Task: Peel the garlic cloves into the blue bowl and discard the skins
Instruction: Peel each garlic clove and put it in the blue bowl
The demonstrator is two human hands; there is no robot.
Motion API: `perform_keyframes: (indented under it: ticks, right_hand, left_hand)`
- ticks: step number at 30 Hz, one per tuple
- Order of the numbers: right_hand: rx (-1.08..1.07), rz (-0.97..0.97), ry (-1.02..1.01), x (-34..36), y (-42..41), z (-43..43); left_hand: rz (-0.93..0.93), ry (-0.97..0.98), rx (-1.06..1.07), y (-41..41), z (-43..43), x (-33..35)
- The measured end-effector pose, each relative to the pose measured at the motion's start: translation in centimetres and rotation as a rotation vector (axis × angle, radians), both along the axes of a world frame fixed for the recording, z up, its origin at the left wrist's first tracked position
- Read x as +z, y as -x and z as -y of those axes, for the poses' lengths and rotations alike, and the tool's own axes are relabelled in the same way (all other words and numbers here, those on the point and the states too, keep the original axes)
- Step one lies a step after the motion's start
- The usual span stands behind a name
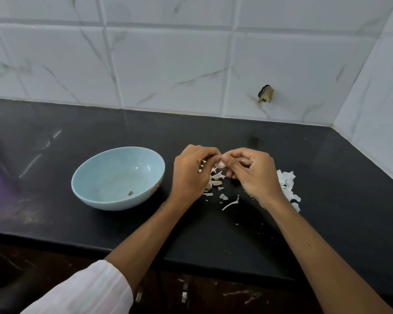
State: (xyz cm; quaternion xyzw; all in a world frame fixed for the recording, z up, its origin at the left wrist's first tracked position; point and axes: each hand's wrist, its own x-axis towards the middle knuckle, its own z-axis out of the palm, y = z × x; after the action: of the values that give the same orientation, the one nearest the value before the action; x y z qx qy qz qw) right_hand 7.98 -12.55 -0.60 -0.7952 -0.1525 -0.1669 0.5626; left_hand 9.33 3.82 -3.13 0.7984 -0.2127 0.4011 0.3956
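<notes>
A pale garlic clove point(220, 164) is pinched between the fingertips of my left hand point(192, 173) and my right hand point(253, 172), just above the black counter. Both hands have curled fingers around it, thumbs meeting at the clove. Under them lies a small heap of cloves and torn skins point(214, 181). The light blue bowl point(93, 175) stands to the left of my left hand, holding only one small brownish scrap point(130, 193).
White papery skin pieces point(287, 183) lie on the counter point(327, 200) to the right of my right hand. A thin stalk point(230, 203) lies nearer me. The tiled wall stands behind and to the right. The counter's front edge runs below my forearms.
</notes>
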Motion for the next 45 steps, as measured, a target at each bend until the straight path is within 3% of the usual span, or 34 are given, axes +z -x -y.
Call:
perform_keyframes:
  ticks: [7,13,19,24,26,29,32,35,38,45]
  right_hand:
    - [-0.042,0.141,0.207,-0.2,0.9,1.7]
    - [-0.109,0.307,0.465,-0.5,1.1,4.1]
    - [-0.231,0.086,0.215,-0.3,0.1,5.9]
    - [-0.198,0.069,0.183,-0.3,0.0,5.6]
    - [-0.179,0.076,0.179,-0.3,0.2,5.5]
    - [-0.128,0.080,0.110,-0.1,0.8,4.9]
    - [-0.088,0.127,0.083,0.0,1.2,3.6]
    - [-0.022,0.104,0.066,0.1,1.4,1.9]
    - [-0.001,0.000,-0.079,0.4,1.4,0.6]
    - [0.155,-0.296,-0.343,0.7,0.9,-1.3]
  left_hand:
    - [0.050,-0.143,-0.074,-0.5,0.7,-0.8]
    - [0.088,-0.117,-0.099,-0.2,1.5,-0.7]
    - [0.113,-0.244,-0.246,0.0,2.5,-1.3]
    - [0.047,-0.317,-0.442,0.2,2.6,-0.8]
    - [-0.018,-0.244,-0.396,0.7,2.7,-0.6]
    - [-0.146,0.048,-0.279,1.3,2.2,0.1]
    - [-0.273,0.222,-0.210,1.4,1.6,0.9]
    - [-0.413,0.294,-0.231,1.5,1.0,1.4]
    - [-0.502,0.426,-0.311,1.6,0.1,1.6]
    - [-0.535,0.478,-0.341,1.6,-1.2,1.1]
